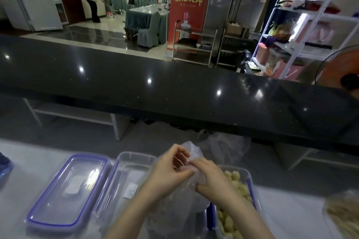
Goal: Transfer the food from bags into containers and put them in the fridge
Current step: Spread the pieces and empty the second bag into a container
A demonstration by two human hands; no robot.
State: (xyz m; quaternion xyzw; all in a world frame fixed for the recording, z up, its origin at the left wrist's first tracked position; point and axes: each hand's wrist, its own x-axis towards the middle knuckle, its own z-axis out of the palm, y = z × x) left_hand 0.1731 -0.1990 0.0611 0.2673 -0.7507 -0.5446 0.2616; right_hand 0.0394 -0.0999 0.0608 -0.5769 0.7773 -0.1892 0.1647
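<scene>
Left hand [171, 169] and right hand [211, 178] both pinch a clear bag [191, 153]. Beneath: empty tub [134, 158], food tub [250, 182]. Lid [66, 190] left; black counter [174, 87] beyond.

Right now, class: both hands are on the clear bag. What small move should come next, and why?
Probably pull the bag's neck open: both the left hand and right hand pinch the clear bag at its closed top, beside the empty container.
</scene>
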